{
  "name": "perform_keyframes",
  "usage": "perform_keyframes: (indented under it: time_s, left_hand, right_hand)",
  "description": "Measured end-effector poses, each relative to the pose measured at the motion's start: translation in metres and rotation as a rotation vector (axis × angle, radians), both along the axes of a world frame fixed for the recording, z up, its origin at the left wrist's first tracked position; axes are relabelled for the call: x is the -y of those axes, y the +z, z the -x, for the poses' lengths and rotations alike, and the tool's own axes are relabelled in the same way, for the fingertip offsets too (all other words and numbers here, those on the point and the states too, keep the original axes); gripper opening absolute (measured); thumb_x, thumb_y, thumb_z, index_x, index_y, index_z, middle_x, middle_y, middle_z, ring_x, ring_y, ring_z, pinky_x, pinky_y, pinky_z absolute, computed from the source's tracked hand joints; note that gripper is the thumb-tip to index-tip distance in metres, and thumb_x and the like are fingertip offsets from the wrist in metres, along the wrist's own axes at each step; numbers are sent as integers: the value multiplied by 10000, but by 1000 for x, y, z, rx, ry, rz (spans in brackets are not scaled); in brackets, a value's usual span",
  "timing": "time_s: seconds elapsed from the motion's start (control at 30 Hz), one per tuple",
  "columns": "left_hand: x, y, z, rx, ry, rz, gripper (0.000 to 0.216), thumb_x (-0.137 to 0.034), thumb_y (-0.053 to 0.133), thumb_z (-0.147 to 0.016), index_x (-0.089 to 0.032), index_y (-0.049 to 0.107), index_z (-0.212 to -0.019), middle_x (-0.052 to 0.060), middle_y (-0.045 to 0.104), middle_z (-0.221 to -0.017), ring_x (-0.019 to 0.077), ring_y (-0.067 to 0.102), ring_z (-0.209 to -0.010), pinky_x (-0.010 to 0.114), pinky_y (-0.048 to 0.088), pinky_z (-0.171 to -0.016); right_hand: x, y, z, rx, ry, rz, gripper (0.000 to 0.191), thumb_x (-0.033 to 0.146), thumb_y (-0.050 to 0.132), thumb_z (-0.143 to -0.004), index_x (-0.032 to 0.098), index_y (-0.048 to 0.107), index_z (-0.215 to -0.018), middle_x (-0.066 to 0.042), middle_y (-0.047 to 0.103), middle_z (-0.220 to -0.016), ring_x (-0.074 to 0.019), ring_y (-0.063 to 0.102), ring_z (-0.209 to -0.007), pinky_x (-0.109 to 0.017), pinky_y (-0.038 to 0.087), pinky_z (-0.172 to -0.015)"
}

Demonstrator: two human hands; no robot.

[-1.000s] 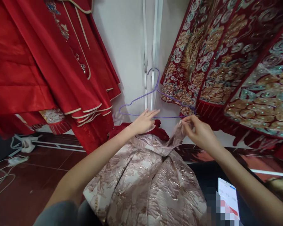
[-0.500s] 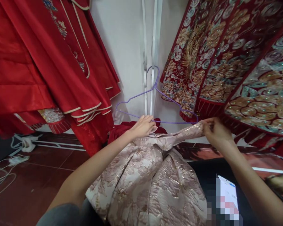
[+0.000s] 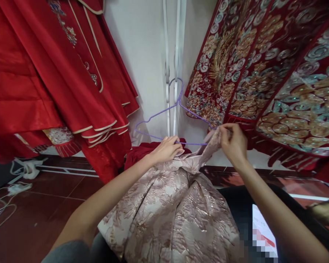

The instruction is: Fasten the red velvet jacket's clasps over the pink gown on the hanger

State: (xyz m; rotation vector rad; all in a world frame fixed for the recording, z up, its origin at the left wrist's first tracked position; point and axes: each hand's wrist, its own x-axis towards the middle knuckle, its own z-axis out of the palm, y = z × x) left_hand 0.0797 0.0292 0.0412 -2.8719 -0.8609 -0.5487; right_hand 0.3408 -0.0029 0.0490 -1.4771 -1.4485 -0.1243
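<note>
A pale pink brocade skirt [image 3: 167, 204] with gold-toned leaf patterns and pleats spreads over my lap. Behind its waistband, a thin purple clothes hanger [image 3: 164, 109] hangs from a white upright. My left hand [image 3: 167, 149] is closed on the upper edge of the skirt, its fingertips against the hanger's lower bar. Lifted up at the right, one end of the waistband is pinched in my right hand [image 3: 234, 142], covering the right tip of the hanger. Whether that end is over the hanger or in front of it I cannot tell.
Red garments [image 3: 98, 106] hang at left, and a heavily embroidered red one [image 3: 287, 91] hangs at right. Dark red cloth [image 3: 138, 153] lies behind the skirt. A lit phone [image 3: 263, 230] rests at lower right. White cables and a power strip [image 3: 19, 188] lie on the tiled floor.
My right hand has moved left and slightly up, bringing the waistband end from beyond the hanger's right tip onto it. My left hand stays nearly in place.
</note>
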Motion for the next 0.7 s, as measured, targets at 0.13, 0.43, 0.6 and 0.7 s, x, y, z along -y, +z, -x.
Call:
perform_keyframes:
  time_s: [0.13, 0.43, 0.6, 0.7]
  left_hand:
    - [-1, 3, 2, 124, 0, -4, 311, -346, 365, -967, -179, 625, -938, 127, 421, -1253, 195, 490, -1039, 350, 403, -920]
    - [11, 2, 39, 339, 219, -96, 279, -304, 319, -982, -200, 575, -944, 74, 615, -1037, 186, 517, -1012, 366, 353, -985]
    - [5, 7, 104, 611, 749, -217, 316, -373, 311, -973, -200, 573, -934, 65, 641, -935, 215, 537, -926, 359, 382, -882]
    - [-1, 4, 135, 529, 899, -179, 292, -383, 378, -945, -198, 603, -916, 69, 663, -923, 249, 544, -931, 386, 365, -880]
  right_hand:
    - [-25, 13, 33, 48, 107, -108, 284, 365, 357, -929, 200, 565, -1028, -112, 657, -1034, -248, 604, -979, -358, 440, -889]
    - [-44, 18, 35, 59, 164, 31, 327, 392, 292, -952, 214, 510, -1119, -104, 644, -1052, -240, 604, -951, -334, 433, -854]
    - [-46, 20, 26, 63, 220, 18, 297, 378, 355, -933, 201, 490, -1130, -117, 626, -1107, -243, 590, -1014, -344, 427, -894]
    - [-50, 20, 22, 58, 228, -23, 257, 383, 400, -918, 212, 505, -1078, -102, 639, -1064, -252, 599, -980, -372, 438, -878]
